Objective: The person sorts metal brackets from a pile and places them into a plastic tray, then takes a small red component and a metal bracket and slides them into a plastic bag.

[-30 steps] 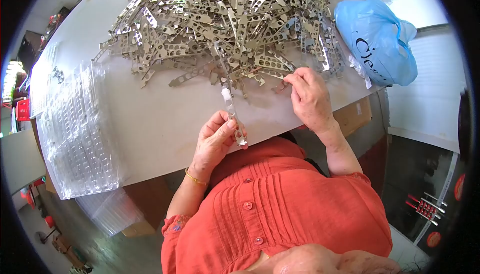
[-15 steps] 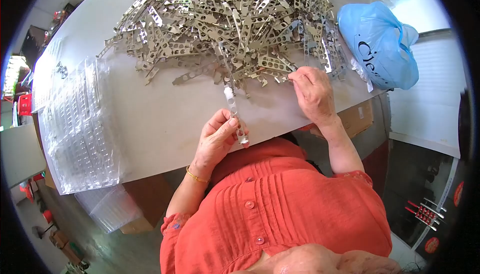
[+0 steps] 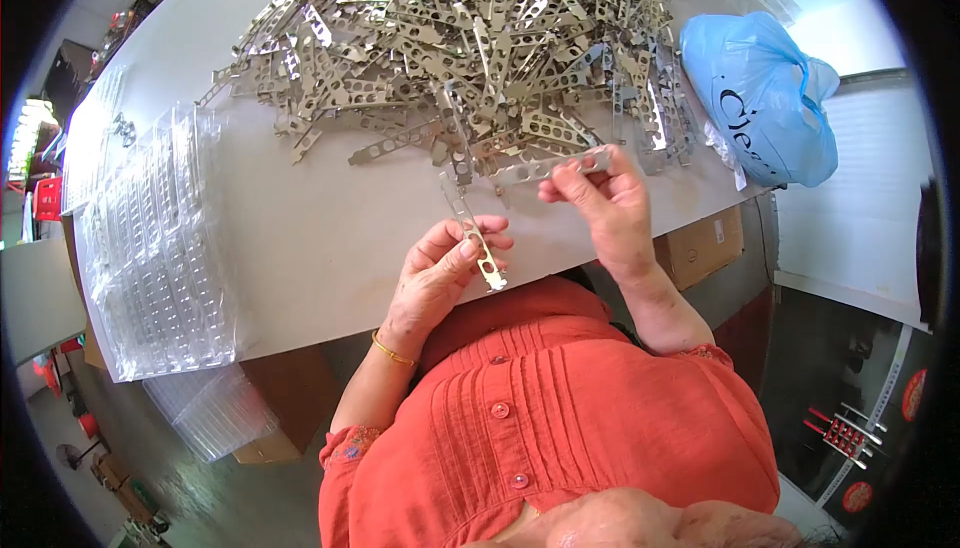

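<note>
My left hand (image 3: 447, 260) is closed around a narrow perforated metal bracket (image 3: 463, 210), thumb pressed on its face. The bracket tilts, its far end pointing at the pile and its bent near end close to my shirt. To the right, my right hand (image 3: 608, 206) pinches another metal bracket (image 3: 540, 169) by its right end, and that one lies nearly level above the table, reaching left. Beyond both hands spreads a big heap of similar metal brackets (image 3: 440, 38), shiny strips with round holes, lying in all directions.
Stacked clear plastic trays (image 3: 160, 248) lie on the left of the white table (image 3: 310, 278). A tied blue plastic bag (image 3: 755, 98) sits at the right edge. Cardboard boxes (image 3: 700, 246) stand under the table, with more clear trays (image 3: 215, 413) below at left.
My right hand has come away from the edge of the pile with a bracket pinched in it, now held crosswise. My left hand keeps its bracket at nearly the same spot.
</note>
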The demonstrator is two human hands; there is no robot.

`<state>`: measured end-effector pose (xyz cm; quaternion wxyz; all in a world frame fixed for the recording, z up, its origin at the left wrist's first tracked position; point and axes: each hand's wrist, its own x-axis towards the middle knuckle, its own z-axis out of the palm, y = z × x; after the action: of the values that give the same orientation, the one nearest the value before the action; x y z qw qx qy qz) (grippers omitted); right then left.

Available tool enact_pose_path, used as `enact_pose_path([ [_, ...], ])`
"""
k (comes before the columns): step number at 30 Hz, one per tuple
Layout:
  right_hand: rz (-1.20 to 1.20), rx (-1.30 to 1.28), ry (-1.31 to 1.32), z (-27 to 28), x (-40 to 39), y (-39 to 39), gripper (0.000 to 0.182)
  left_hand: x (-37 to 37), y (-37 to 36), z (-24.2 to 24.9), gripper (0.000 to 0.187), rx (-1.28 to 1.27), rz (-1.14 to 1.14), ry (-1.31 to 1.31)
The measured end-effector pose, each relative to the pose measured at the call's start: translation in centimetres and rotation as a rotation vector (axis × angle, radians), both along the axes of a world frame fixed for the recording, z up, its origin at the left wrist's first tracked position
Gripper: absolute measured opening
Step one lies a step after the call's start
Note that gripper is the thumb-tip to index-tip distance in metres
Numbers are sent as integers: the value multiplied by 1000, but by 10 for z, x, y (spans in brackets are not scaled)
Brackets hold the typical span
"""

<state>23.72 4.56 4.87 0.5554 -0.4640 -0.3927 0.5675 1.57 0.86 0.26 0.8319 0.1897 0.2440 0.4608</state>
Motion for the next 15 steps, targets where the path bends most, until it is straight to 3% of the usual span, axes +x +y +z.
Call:
enact_pose_path([
  [10, 311, -143, -19, -11, -14, -31, 16, -2, -3, -13, 8, 24, 40, -25],
  [15, 348, -43, -236, -2, 4, -27, 36, -1, -3, -7, 6, 2, 39, 19],
])
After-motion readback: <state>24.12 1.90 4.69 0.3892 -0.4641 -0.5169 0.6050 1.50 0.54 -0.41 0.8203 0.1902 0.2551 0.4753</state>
